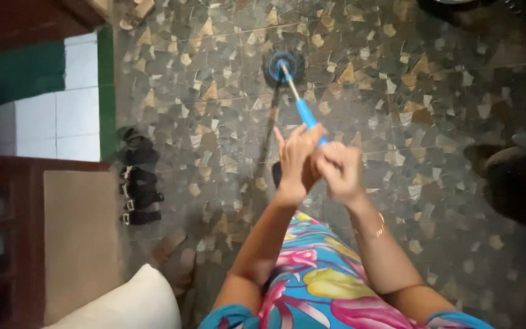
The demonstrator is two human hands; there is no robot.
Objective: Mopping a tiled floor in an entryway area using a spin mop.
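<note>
Nearest, the person's floral garment (318,286) fills the lower view. Above it, the left hand (295,163) and right hand (338,167) sit together, both clamped around the upper end of the mop handle (305,114). The shaft runs forward and down to the round blue mop head (283,66), which rests on the mosaic stone floor (409,91). For good contact, keep the head flat, hands stacked, strokes overlapping. Black sandals (138,183) lie well apart to the left.

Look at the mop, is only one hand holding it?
No, both the left hand and the right hand are wrapped around the blue mop handle, close together.
</note>
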